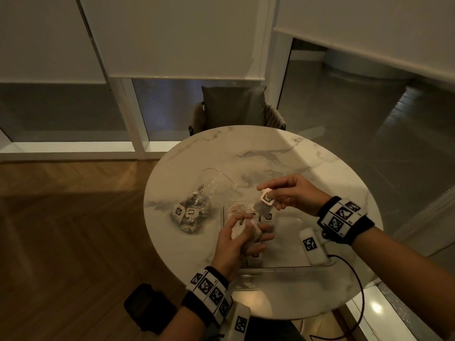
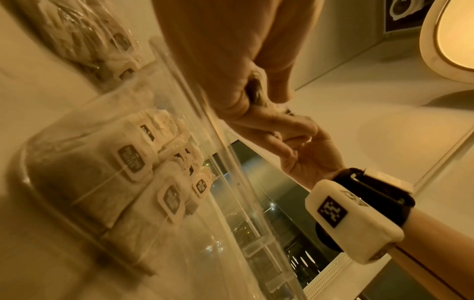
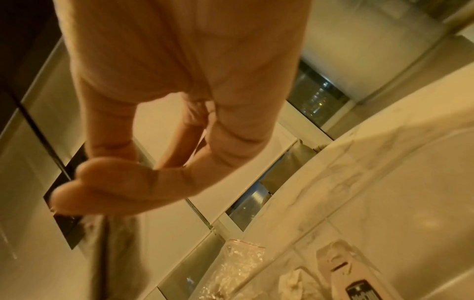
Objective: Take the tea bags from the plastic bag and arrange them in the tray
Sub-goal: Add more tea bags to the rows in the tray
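Observation:
A clear plastic bag (image 1: 194, 205) with several tea bags in it lies on the left of the marble table (image 1: 283, 153). In front of me stands a clear tray (image 1: 288, 244). Several tea bags (image 2: 128, 160) lie in a row at its far left end. My left hand (image 1: 248, 230) grips a bunch of tea bags (image 1: 246, 232) over that end of the tray. My right hand (image 1: 267, 190) is just above and behind it. It pinches one tea bag (image 1: 266, 203) by its top, and the tag (image 1: 267, 198) faces me. In the right wrist view the bag (image 3: 113, 243) hangs below my fingertips (image 3: 77, 194).
A grey cushioned chair (image 1: 234, 107) stands at the table's far edge. A dark cable (image 1: 358, 281) runs from my right wrist off the table's near right edge. Wooden floor (image 1: 61, 230) lies to the left, with a black object (image 1: 147, 306) near my left forearm.

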Available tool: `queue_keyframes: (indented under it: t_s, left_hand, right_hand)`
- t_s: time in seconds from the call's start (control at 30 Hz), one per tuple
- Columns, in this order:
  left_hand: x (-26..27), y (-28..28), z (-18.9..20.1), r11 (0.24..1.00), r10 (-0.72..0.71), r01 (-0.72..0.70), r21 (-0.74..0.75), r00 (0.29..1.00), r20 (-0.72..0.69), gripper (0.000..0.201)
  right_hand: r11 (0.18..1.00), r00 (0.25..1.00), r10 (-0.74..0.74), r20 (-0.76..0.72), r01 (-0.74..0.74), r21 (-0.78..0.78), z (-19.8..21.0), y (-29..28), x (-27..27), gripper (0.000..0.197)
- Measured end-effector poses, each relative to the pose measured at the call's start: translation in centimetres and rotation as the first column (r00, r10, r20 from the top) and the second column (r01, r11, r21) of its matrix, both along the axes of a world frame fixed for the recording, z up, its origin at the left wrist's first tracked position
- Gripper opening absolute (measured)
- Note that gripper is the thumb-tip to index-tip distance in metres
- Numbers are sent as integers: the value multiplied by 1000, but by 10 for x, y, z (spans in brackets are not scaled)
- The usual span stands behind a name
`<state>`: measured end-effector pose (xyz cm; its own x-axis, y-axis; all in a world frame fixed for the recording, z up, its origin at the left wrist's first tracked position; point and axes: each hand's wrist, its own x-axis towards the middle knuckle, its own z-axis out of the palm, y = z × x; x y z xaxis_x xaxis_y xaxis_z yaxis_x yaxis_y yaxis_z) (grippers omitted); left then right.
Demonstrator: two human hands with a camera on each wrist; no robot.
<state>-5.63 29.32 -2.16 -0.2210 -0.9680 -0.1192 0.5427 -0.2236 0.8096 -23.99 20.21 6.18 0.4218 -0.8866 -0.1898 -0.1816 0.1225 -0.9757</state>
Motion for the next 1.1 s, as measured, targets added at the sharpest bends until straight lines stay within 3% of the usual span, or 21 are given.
queue_keyframes:
  t_s: [0.13, 0.23, 0.4, 0.6, 0.7, 0.8, 0.97, 1.1]
  left_hand:
    - [1, -2, -1, 998, 29, -28, 64, 999, -25, 33]
    - [0, -3, -5, 995, 58, -60, 74, 998, 37, 30]
    - [0, -5, -10, 996, 73, -75, 44, 996, 59, 31]
    - [3, -5, -12, 1000, 10, -7, -24, 994, 111, 46]
    - [0, -4, -11, 1000, 23, -20, -24, 990, 139, 36]
    - [-3, -4, -11, 997, 82, -81, -14, 983, 163, 21]
    - [-4, -5, -13, 989, 146, -148, 2, 980, 138, 24]
    - [-5, -6, -15, 982, 180, -186, 27, 972, 152, 25]
  right_hand:
    - [995, 991, -21, -130, 9, -96, 4, 3, 1, 13]
    - [998, 998, -23, -62, 19, -62, 5, 6, 3, 11]
    - [991, 981, 76, -176, -94, -96, 6, 11, 10, 11]
    - [986, 972, 21, -233, -59, -158, 0, 11, 16, 9]
    - [977, 971, -28, -239, -25, -213, -2, 12, 18, 10]
    - [973, 968, 20, -249, -76, -218, -3, 13, 19, 16]
    - [963, 925, -49, -378, -56, -263, -6, 13, 21, 19]
    - [959, 924, -77, -375, -34, -282, -8, 13, 24, 21]
